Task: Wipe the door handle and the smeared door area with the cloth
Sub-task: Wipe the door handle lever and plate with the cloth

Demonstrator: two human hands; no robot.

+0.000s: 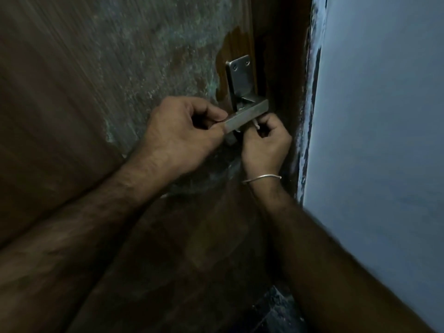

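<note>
Door handle [247, 116]: 1 metal lever on 1 backplate [240, 78] at door's right edge, left hand [179, 133] pinching its left end, right hand [265, 143] curled shut below w/ small whitish bit, 1 bangle [262, 178], smeared wood door [149, 56], blue wall [384, 116] right.

The wooden door [72, 116] carries a metal handle [247, 115] on its plate [240, 78]; greenish smears [156, 56] cover it.

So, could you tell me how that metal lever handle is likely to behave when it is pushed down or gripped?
The lever handle looks like flat, solid metal, so it is probably stiff and won't flex. It sits on a screwed plate, so it likely pivots rather than comes free. Its smooth finish may feel slippery under the left hand.
</note>
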